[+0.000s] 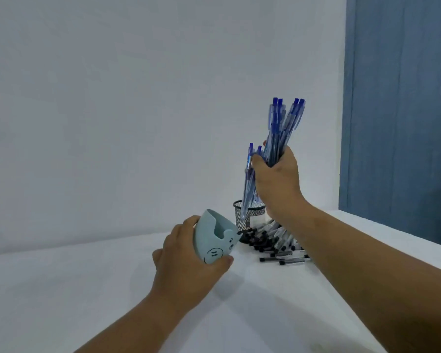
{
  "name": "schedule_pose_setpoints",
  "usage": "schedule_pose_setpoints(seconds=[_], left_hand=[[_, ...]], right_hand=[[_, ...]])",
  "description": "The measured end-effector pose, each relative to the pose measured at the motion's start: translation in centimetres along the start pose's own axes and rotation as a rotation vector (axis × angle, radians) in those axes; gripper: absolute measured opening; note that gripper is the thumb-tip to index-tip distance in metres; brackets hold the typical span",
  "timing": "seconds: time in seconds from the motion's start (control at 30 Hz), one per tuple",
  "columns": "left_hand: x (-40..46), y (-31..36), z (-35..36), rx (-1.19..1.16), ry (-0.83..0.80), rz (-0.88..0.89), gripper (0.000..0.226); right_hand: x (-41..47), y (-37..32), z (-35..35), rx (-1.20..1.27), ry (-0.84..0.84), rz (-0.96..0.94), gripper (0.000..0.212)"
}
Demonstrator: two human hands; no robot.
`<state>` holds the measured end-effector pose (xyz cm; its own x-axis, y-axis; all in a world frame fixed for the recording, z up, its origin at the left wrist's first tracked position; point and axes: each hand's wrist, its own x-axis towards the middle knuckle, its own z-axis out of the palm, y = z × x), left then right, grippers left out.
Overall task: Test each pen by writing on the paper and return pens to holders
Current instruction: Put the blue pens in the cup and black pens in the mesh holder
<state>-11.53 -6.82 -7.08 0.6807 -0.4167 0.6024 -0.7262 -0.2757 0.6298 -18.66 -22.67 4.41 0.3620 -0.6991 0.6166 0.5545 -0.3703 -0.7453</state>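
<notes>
My right hand (278, 182) grips a bundle of several blue pens (283, 128), raised upright above the table, with a few slipping lower at its left side. My left hand (186, 258) holds a pale blue holder with a cartoon face (214, 238), tilted with its opening toward the right. A black mesh holder (247, 215) stands upright behind it, under the raised pens. Several black-capped pens (273, 240) lie in a heap on the table beside the mesh holder, partly hidden by my right forearm. No paper is visible.
The table (87, 289) is covered with a white cloth and meets a white wall at the back. A blue panel (402, 110) stands at the right, behind the table's far right edge.
</notes>
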Motion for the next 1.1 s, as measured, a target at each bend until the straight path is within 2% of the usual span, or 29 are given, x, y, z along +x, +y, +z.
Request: schedule_pose_setpoints(seconds=[0.27, 0.4, 0.57, 0.83, 1.1], left_hand=[[0.6, -0.4, 0.0, -0.093, 0.072, -0.062, 0.074], [0.9, -0.6, -0.1, -0.084, 0.114, -0.070, 0.077], [1.0, -0.9, -0.5, 0.067, 0.120, -0.008, 0.074], [0.9, -1.0, 0.1, 0.034, 0.166, 0.031, 0.083], [1.1, -1.5, 0.5, -0.057, 0.153, 0.065, 0.084]], right_hand=[[-3.3, 1.9, 4.2, -0.002, -0.046, 0.073, 0.017], [-4.6, 3.1, 4.7, 0.102, -0.018, 0.256, 0.019], [-5.0, 3.2, 4.8, 0.211, -0.032, 0.428, 0.020], [-6.9, 4.4, 4.5, 0.182, -0.138, 0.477, 0.023], [-7.1, 4.5, 4.0, 0.209, -0.240, 0.412, 0.033]])
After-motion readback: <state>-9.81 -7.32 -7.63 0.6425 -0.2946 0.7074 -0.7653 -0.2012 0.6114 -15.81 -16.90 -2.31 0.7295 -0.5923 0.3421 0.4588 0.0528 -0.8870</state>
